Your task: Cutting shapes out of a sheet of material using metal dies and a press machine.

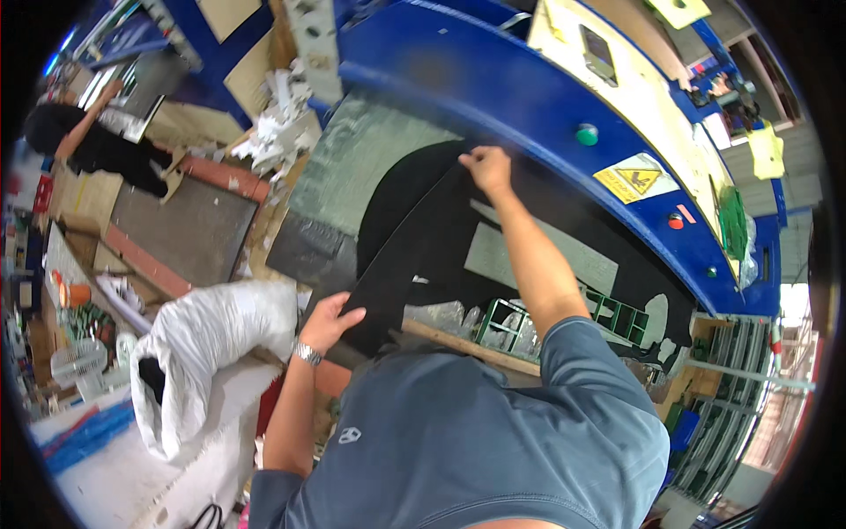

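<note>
A large black sheet (423, 256) of soft-looking material spans the work surface of a blue machine (493, 75). My right hand (487, 169) reaches far forward and pinches the sheet's far corner. Near the sheet's close left corner is my left hand (324, 324), its thumb lying over the black edge and its fingers curled at the border. Between the two hands the sheet's edge runs taut and straight. Beyond that edge a rounded black piece (397, 189) lies on a grey-green board (361, 145).
Green divided frames (502, 324) and clear plastic stand along a wooden strip (471, 346) before my body. A white-wrapped roll (220, 331) lies at left, scraps (280, 115) behind it. Green (587, 134) and red buttons (676, 220) dot the machine. A person (101, 145) works far left.
</note>
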`<state>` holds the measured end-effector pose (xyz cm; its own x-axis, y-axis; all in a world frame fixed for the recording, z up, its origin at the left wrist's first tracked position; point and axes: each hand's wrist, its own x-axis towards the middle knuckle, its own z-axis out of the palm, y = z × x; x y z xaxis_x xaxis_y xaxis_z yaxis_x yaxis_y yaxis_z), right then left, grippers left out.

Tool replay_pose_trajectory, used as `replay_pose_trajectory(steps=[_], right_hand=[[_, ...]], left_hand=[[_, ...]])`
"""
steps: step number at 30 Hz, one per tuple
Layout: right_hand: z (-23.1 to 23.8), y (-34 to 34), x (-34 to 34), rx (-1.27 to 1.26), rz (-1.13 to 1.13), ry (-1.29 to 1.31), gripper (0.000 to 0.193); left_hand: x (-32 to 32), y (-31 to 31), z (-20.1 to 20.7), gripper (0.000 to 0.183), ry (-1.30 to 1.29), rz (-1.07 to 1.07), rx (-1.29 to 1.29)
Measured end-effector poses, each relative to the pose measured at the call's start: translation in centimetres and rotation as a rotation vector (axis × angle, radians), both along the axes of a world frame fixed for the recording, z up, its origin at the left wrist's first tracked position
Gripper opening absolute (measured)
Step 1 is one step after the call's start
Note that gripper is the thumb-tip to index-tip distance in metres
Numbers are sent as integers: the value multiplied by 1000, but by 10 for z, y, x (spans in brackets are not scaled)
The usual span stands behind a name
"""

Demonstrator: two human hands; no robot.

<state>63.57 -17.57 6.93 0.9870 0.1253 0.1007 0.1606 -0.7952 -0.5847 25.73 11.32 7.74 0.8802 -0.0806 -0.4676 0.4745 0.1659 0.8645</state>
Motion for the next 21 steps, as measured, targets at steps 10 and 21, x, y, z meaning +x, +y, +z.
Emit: replay_pose_trajectory(steps=[10, 21], right_hand=[[23, 21, 4, -138, -116, 245, 44], [55, 21, -36, -56, 215, 75, 15]], left_hand=[[-20, 12, -65, 22, 16, -111, 265], [-6, 30, -16, 45, 64, -135, 699]])
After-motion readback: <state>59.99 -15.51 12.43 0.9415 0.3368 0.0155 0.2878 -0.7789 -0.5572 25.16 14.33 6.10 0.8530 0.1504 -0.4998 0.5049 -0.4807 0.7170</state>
